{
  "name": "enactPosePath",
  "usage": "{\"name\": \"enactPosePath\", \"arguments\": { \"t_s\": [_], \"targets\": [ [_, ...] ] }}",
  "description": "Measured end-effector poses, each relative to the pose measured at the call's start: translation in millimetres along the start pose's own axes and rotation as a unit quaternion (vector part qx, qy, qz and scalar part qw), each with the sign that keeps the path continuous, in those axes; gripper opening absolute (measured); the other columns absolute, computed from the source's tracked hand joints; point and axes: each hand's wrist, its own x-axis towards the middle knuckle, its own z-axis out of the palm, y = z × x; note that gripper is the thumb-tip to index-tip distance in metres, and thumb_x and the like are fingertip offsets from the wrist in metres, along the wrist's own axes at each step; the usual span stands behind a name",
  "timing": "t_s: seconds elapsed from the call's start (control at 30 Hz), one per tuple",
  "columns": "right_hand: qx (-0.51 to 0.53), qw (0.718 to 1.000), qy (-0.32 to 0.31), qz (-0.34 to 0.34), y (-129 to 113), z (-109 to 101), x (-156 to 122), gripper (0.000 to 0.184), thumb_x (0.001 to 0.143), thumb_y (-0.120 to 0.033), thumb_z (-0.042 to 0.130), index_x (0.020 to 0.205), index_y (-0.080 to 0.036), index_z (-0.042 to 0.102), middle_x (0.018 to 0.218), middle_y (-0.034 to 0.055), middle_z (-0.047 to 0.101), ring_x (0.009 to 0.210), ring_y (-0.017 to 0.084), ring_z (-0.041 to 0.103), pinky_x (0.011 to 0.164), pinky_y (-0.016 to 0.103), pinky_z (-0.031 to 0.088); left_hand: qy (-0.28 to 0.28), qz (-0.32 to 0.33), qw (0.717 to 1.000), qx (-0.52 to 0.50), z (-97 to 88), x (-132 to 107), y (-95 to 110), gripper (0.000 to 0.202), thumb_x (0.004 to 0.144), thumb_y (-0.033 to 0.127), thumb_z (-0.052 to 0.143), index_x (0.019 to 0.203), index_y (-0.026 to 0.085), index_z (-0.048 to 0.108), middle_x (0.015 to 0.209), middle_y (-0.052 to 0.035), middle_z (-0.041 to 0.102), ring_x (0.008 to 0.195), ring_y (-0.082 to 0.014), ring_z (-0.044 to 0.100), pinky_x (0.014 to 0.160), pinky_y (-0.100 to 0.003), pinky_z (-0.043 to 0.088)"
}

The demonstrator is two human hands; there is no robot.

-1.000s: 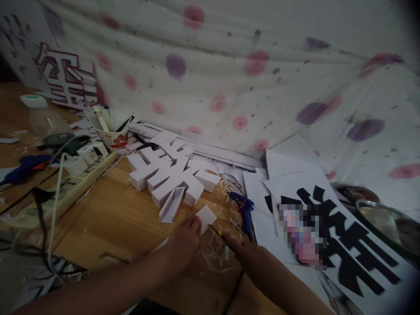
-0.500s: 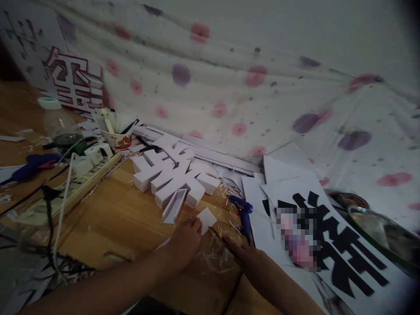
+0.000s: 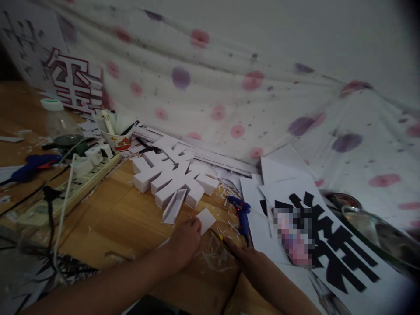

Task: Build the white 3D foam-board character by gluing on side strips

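Note:
My left hand [image 3: 185,240] rests on the wooden table, its closed fingers pinching a small white card piece [image 3: 206,220]. My right hand [image 3: 243,256] lies just to its right, closed round a thin knife with a yellow mark [image 3: 220,237] whose blade points at the card. Behind the card stands a thick white foam character [image 3: 172,177] with a loose open strip [image 3: 173,205] at its front. White shavings [image 3: 215,256] lie scattered between my hands.
A blue glue gun [image 3: 242,213] lies right of the card, beside paper sheets printed with a black character [image 3: 331,240]. At the left are a power strip [image 3: 70,183] with cables, another glue gun [image 3: 31,165] and a cup of tools [image 3: 116,135]. Spotted cloth [image 3: 229,78] hangs behind.
The view has shifted slightly; both hands stay where they were on the card and the knife.

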Motion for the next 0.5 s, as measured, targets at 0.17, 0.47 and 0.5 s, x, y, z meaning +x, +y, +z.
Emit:
{"name": "enactPosePath", "arguments": {
  "t_s": [0.17, 0.47, 0.5],
  "targets": [
    [0.088, 0.996, -0.006, 0.013, 0.2, -10.3, -4.1, 0.057, 0.086, -0.011, 0.033, 0.141, -0.029, 0.029, 0.099, 0.0053, 0.07, 0.086, 0.02, 0.067, 0.072, 0.028, 0.049, 0.008, 0.007, 1.0, 0.001, 0.2, -0.3, -0.1, 0.034, 0.081, 0.007, 0.047, 0.112, 0.006, 0.061, 0.116, -0.0193, 0.059, 0.112, -0.0268, 0.052, 0.094, -0.037, 0.044],
    [0.065, 0.997, 0.026, 0.026, -28.4, -8.4, 38.5, 0.052, 0.088, -0.017, 0.037, 0.14, -0.019, 0.032, 0.115, 0.0133, 0.063, 0.104, 0.022, 0.06, 0.087, 0.033, 0.046, -0.012, 0.0, 1.0, 0.003, -12.2, -2.6, 3.1, 0.035, 0.083, 0.008, 0.043, 0.113, 0.004, 0.06, 0.119, -0.0179, 0.058, 0.115, -0.0247, 0.05, 0.099, -0.035, 0.04],
    [0.064, 0.997, 0.035, 0.02, -28.4, -6.4, 41.1, 0.052, 0.089, -0.017, 0.037, 0.14, -0.019, 0.032, 0.114, 0.0126, 0.064, 0.105, 0.022, 0.06, 0.088, 0.032, 0.046, -0.019, -0.005, 1.0, 0.004, -13.5, -2.5, 3.5, 0.035, 0.083, 0.008, 0.042, 0.114, 0.004, 0.059, 0.12, -0.0175, 0.057, 0.116, -0.0243, 0.05, 0.1, -0.035, 0.04]
  ]
}}
